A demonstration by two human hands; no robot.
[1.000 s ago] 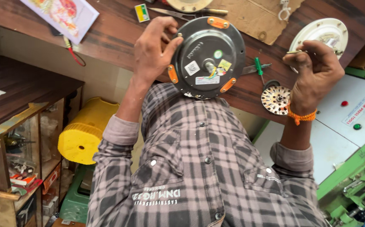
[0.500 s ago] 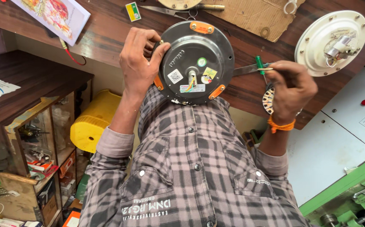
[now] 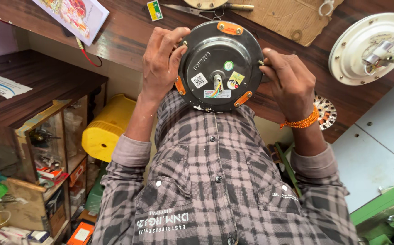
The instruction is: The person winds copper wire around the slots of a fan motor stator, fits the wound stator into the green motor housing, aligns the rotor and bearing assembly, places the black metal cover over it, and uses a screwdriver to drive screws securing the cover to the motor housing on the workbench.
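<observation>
Left hand [image 3: 160,63] and right hand [image 3: 287,84] raised level, fingers curled inward, forearms near parallel.

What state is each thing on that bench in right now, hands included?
Black fan motor: casing closed, propped at the bench edge, gripped on both sides.
Left hand: grips the motor's rim.
Right hand: on the opposite rim, pinching something thin; cannot tell what.
White fan motor: lying flat, untouched.
Scissors: closed.
</observation>
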